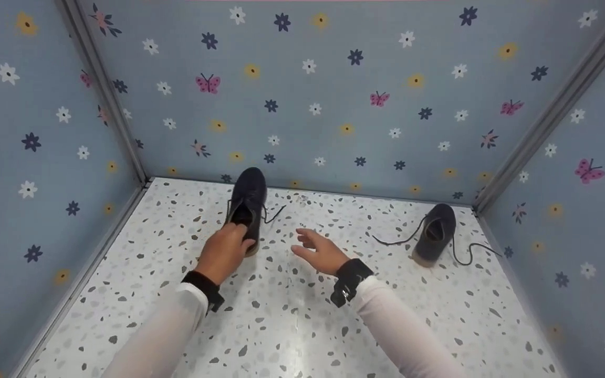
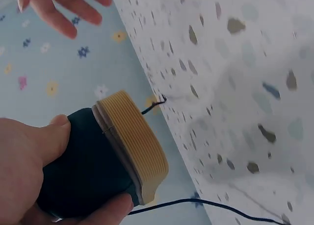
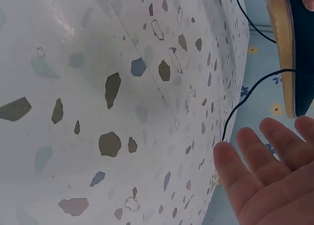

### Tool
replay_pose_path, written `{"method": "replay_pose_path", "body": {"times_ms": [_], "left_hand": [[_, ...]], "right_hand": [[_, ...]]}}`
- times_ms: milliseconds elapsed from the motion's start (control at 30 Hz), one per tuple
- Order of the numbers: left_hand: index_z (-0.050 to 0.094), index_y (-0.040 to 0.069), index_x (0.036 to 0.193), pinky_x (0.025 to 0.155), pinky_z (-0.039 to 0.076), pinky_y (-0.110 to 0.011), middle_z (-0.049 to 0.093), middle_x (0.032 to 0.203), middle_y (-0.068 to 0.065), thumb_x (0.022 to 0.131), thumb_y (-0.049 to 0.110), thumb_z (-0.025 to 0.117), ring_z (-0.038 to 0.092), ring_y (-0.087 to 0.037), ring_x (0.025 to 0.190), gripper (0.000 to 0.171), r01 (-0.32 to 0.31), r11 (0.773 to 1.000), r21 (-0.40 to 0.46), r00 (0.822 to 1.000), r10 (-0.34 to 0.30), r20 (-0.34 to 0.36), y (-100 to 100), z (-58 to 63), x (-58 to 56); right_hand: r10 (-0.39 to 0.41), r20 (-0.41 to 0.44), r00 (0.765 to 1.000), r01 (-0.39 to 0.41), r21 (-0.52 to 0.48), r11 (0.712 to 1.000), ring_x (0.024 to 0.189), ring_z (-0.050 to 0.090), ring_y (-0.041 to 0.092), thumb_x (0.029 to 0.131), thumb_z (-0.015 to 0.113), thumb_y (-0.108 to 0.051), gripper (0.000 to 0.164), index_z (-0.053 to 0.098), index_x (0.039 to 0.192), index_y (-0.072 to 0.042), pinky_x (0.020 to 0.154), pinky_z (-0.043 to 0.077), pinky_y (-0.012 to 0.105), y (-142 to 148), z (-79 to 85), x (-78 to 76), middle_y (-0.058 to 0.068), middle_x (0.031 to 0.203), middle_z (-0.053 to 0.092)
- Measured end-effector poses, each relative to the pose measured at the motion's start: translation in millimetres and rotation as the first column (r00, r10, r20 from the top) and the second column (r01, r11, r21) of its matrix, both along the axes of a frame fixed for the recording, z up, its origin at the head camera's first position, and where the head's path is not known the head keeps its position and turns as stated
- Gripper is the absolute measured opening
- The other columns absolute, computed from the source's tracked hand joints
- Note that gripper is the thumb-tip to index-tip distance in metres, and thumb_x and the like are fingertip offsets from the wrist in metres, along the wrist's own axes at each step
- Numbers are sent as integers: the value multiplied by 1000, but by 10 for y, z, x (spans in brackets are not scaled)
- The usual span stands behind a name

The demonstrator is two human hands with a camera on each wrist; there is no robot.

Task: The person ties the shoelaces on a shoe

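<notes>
My left hand (image 1: 223, 254) grips a dark lace-up shoe (image 1: 250, 191) by its heel, thumb on one side and fingers on the other. The toe points away toward the back wall. In the left wrist view the ribbed tan sole (image 2: 135, 141) shows, and the shoe appears held off the floor. Its dark lace (image 3: 250, 90) hangs loose in the right wrist view. To the right of that shoe, my right hand (image 1: 321, 252) hovers with relaxed fingers and holds nothing. A matching shoe (image 1: 438, 233) stands farther right on the floor, its laces spread out on both sides.
A speckled white floor (image 1: 292, 325) lies beneath the hands. Blue panels with flowers and butterflies stand on the left, at the back (image 1: 334, 79) and on the right. Grey metal posts (image 1: 105, 89) join them at the corners.
</notes>
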State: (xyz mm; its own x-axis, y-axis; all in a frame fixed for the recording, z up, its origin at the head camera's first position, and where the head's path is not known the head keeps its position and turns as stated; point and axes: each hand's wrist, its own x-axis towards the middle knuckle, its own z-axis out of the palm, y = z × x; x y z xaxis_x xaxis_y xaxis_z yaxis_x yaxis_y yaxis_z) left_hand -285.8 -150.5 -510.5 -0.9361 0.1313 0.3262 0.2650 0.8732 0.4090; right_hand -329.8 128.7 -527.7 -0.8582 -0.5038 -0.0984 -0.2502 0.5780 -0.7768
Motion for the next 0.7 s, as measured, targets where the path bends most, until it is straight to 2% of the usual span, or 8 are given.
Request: {"method": "replay_pose_path", "body": {"times_ms": [167,267,400,533,700], "left_hand": [[68,6,102,78,59,-48,68,95,-13,95,25,78,71,-31,86,23,113,991,-73,989,-119,-85,378,-46,180],[70,7,100,75,59,-45,68,92,-10,92,26,80,70,-28,82,23,166,979,-117,975,-181,-129,546,-99,257],[72,8,100,73,59,-42,69,89,-7,89,27,83,68,-26,79,24,226,959,-170,952,-254,-171,722,-167,335],[72,8,103,70,59,-40,69,90,-7,88,29,84,69,-25,77,29,260,940,-220,935,-302,-185,851,-235,391],[70,8,106,68,60,-38,67,90,-7,89,33,82,69,-25,77,32,267,915,-303,919,-336,-206,971,-291,448]], "right_hand": [[-56,45,997,60,-88,994,147,52,33,105,51,-58,74,35,162,-14,120,42,53,51,-38,36,15,158,52],[-85,134,987,108,-174,979,143,56,35,107,49,-54,75,31,163,-9,118,44,54,88,-64,61,19,156,54],[-108,239,965,171,-262,950,129,66,40,108,50,-48,76,28,163,0,112,50,56,137,-107,95,25,144,62],[-119,284,951,203,-288,936,116,72,43,108,55,-41,73,32,159,5,104,55,56,194,-154,126,29,133,68],[-137,286,948,211,-246,946,106,76,39,105,61,-41,69,45,150,8,96,60,52,268,-157,160,27,127,72]]}}
